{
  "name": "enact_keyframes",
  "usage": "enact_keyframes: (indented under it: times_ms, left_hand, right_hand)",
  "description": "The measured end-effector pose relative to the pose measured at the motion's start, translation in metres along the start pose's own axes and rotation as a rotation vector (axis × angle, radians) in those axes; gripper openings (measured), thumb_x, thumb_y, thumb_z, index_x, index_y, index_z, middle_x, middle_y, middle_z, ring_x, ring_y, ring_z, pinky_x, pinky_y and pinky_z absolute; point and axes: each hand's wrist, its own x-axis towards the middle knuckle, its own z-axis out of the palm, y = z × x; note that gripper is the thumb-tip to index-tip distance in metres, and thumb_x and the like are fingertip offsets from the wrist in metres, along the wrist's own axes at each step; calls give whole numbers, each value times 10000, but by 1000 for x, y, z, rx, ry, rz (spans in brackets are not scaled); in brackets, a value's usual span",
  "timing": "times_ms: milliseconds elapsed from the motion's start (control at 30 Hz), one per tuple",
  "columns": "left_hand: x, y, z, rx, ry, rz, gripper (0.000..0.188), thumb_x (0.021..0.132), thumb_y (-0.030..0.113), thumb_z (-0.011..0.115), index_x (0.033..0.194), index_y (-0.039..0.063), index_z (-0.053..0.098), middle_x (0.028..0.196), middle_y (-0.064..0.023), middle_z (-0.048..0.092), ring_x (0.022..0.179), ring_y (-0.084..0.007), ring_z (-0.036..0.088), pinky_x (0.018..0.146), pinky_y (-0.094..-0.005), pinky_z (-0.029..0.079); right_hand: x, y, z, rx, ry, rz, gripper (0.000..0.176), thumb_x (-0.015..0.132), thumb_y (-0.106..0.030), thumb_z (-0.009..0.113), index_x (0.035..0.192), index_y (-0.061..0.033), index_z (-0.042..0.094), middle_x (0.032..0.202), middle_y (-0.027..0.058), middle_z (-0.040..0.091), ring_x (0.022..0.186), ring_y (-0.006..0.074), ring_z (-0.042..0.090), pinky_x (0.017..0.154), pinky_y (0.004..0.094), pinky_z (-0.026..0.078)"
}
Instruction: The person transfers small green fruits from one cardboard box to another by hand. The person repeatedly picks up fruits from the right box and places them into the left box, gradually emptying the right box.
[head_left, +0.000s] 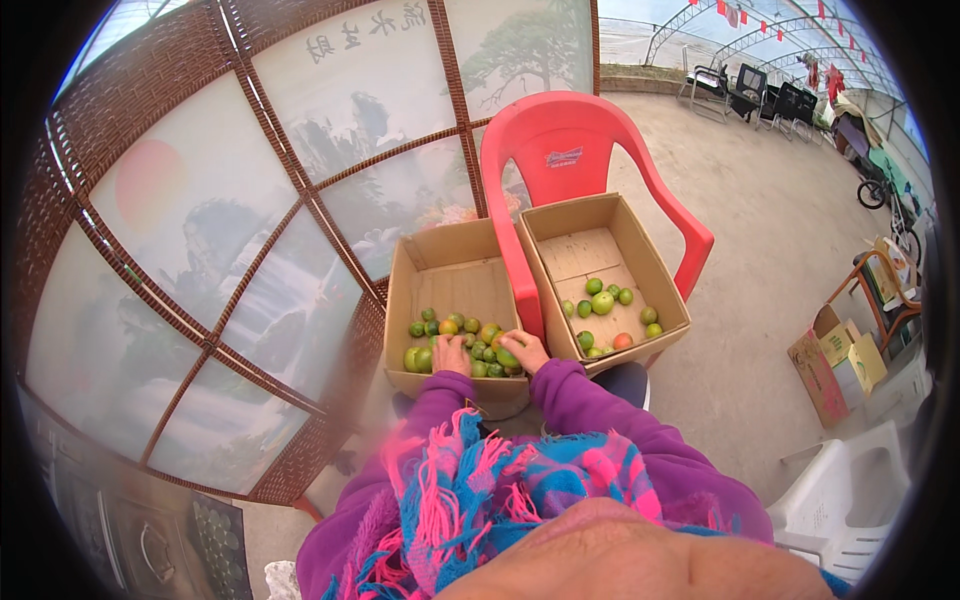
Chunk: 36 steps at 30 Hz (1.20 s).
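Observation:
Two cardboard boxes with small green and partly orange tomatoes are before me. In the left cardboard box (459, 285), my left hand (452, 355) reaches over the near wall, fingers down among the tomatoes. Two larger green tomatoes (418, 360) lie to its left. My right hand (527, 349) is at the same box's right side, its fingers curved against a large green tomato (508, 358). Whether either hand grips a fruit is hidden. The right cardboard box (577, 259) sits on a red plastic chair (559, 142), holding several green tomatoes (602, 303) and one reddish tomato (622, 341).
A folding screen (247, 202) with woven brown frames and landscape panels stands close on the left. A white plastic chair (840, 495) and an open carton (821, 367) are on the right. Far back stand dark chairs (795, 103) and a bicycle (896, 217) on the concrete floor (739, 247).

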Motion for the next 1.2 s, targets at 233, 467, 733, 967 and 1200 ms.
enact_keyframes:
  times_ms: [233,467,733,967,1200]
  left_hand:
    - [12,-10,-23,176,16,-175,271,754,180,646,1007,84,627,1121,-163,524,1046,-352,500,872,-451,432]
    - [-14,62,-26,-465,-266,201,531,797,164,637,1274,55,430,1255,-192,426,1163,-368,451,978,-415,394]
    - [-13,57,-24,-469,-206,151,543,777,73,630,1278,58,418,1286,-200,378,1185,-391,431,972,-411,398]
    - [-5,44,-7,-330,-197,44,601,725,20,640,1288,101,447,1297,-244,373,1172,-427,417,994,-433,380]
    - [0,43,4,-60,-312,-57,618,766,58,564,1359,109,398,1369,-269,327,1219,-429,389,1018,-463,348]
  right_hand:
    - [0,-4,1,390,13,227,279,946,-274,507,1138,-74,542,1071,82,565,953,191,588,721,376,546]
    - [1,0,15,88,129,174,426,941,-272,510,1292,-35,459,1239,134,533,1137,224,518,904,346,457]
    - [-9,-3,3,53,68,153,329,916,-161,513,1181,35,518,1119,148,576,977,210,602,703,306,536]
    - [0,-13,-104,-127,335,-15,182,927,-140,478,957,4,585,898,98,633,706,158,636,519,262,507]
    - [18,9,-235,-1137,448,62,221,825,-190,591,947,-8,617,921,160,639,806,317,647,752,388,532]
